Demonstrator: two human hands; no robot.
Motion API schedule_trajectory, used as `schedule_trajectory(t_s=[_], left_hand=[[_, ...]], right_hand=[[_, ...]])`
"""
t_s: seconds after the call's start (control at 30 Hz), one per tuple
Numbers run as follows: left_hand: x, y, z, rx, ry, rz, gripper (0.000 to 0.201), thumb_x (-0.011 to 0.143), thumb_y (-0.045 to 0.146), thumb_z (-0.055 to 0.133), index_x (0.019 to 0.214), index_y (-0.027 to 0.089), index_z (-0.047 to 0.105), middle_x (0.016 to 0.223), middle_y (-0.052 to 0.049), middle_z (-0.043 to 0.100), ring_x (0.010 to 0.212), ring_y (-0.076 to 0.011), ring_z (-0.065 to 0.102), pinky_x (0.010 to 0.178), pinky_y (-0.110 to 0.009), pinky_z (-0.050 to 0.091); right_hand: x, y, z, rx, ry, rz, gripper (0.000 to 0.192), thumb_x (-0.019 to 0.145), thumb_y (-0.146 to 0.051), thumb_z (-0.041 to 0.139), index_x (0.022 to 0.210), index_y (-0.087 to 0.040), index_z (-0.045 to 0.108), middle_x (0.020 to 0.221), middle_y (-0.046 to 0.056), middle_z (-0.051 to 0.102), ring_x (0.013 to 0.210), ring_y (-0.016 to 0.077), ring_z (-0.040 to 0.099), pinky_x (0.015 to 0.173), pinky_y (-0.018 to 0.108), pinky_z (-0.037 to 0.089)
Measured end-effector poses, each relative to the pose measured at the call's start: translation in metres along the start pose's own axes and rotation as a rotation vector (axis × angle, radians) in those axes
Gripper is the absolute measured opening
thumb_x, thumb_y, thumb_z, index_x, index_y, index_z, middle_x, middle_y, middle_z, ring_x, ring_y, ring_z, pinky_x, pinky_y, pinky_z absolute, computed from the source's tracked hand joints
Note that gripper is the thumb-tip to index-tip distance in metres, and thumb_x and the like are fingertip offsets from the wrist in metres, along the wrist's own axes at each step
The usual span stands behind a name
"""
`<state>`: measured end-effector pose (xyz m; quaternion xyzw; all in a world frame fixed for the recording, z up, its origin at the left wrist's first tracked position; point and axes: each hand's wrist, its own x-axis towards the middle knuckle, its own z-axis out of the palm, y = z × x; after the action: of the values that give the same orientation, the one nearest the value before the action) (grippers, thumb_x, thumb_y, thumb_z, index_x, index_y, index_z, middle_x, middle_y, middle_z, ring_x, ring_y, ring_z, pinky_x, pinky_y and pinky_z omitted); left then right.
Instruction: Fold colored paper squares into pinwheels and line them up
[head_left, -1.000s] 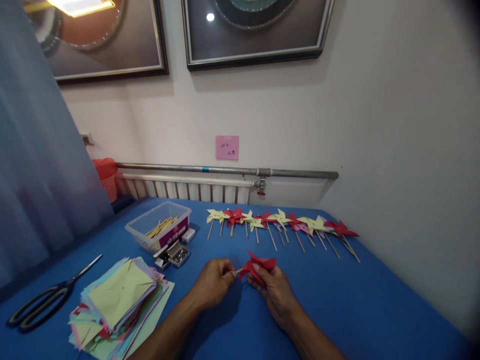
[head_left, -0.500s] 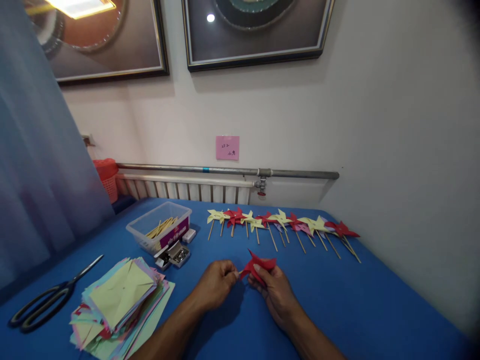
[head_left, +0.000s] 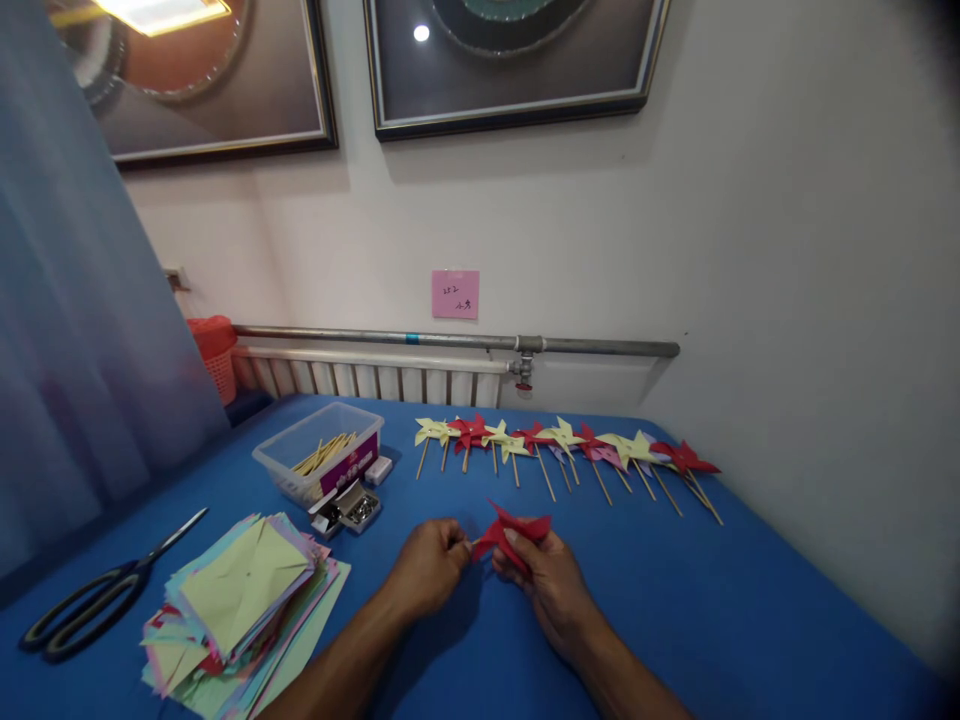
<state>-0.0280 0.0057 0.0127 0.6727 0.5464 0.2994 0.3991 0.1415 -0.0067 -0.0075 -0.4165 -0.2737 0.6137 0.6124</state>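
My right hand [head_left: 544, 575] is closed on a red paper pinwheel [head_left: 517, 535], its thumb pressed over the folded blades. To the left of it, my left hand [head_left: 435, 560] pinches a thin wooden stick [head_left: 475, 543] that meets the pinwheel's left edge. Most of this stick is hidden by my fingers. Both hands are held over the blue table [head_left: 675, 600]. Beyond them lies a row of finished-looking pinwheels [head_left: 559, 436] in red, pale yellow, pink and lilac, each on a stick.
At left, a clear plastic box [head_left: 292, 460] holds wooden sticks. Before it stand small open boxes of metal pins [head_left: 358, 508] and a small white box [head_left: 379, 470]. Nearer are a stack of cut coloured paper [head_left: 247, 580] and black-handled scissors [head_left: 105, 600]. A wall closes off the far side.
The red pinwheel and the stick have shifted slightly left, together with my left hand. My right hand keeps its hold on the pinwheel.
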Motion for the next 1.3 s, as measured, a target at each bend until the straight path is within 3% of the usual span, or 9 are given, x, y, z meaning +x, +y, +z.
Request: schedule_trajectory(t_s=[0.53,1.3], left_hand=[[-0.0019,0.0045,0.0013,-0.182,-0.069,-0.006,0.022,0.08,0.037,0.056,0.07,0.017,0.053,0.057,0.006,0.04,0.053,-0.0094,0.033,0.052,-0.024,0.024],[-0.0023,0.0067,0.0018,-0.167,-0.038,-0.033,0.02,0.08,0.035,0.056,0.07,0.018,0.053,0.056,0.006,0.042,0.054,-0.0103,0.036,0.052,-0.025,0.026]], right_hand=[[-0.0029,0.0002,0.0033,-0.013,0.002,-0.06,0.046,0.051,-0.039,0.096,0.084,-0.016,0.072,0.074,0.002,0.074,0.065,0.0165,0.066,0.064,0.03,0.055],[-0.0019,0.0028,0.0002,0.016,-0.008,-0.027,0.045,0.054,-0.037,0.095,0.085,-0.015,0.072,0.082,0.005,0.077,0.068,0.018,0.07,0.069,0.032,0.058]])
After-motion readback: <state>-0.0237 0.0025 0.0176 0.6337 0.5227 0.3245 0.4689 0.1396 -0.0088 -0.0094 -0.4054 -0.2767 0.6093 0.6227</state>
